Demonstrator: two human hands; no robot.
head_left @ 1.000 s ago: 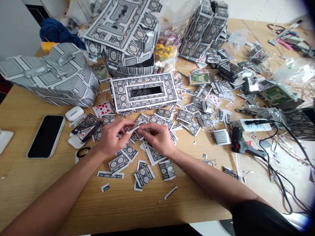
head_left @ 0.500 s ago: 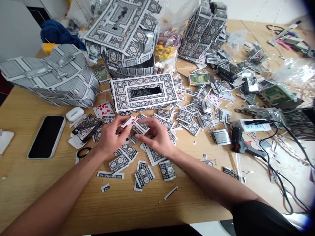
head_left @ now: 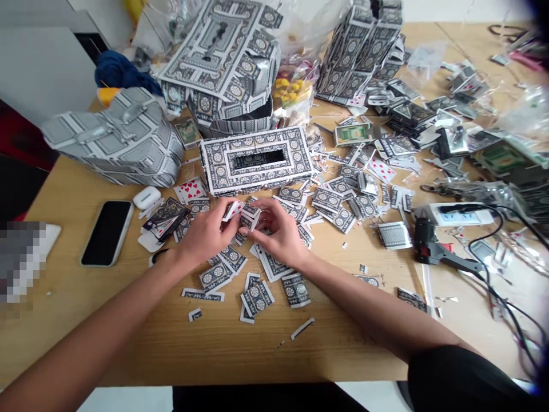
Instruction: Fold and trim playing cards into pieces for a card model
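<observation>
Between my two hands, above the table's middle, are folded playing cards. My left hand point(head_left: 210, 230) is closed on a playing card point(head_left: 234, 210) with red pips on its face. My right hand point(head_left: 281, 233) pinches a folded playing card point(head_left: 250, 217) with a patterned dark back, right against the first one. Whether the two pieces are joined I cannot tell. Under and in front of my hands lie folded patterned cards point(head_left: 257, 297) and cut strips. Just behind them sits a rectangular box made of cards point(head_left: 257, 161), with a dark slot in its top.
At the back stand several woven card pieces, such as a grey bag point(head_left: 124, 137) and a tall stack point(head_left: 360, 51). A phone point(head_left: 107, 233) and a white earbud case point(head_left: 146, 198) lie left. Right are a glue gun point(head_left: 441, 252), a power strip point(head_left: 454, 215) and cables.
My hands have drawn closer together, and the right-hand card now meets the left-hand one. The camera view has shifted, so the table's things appear farther right.
</observation>
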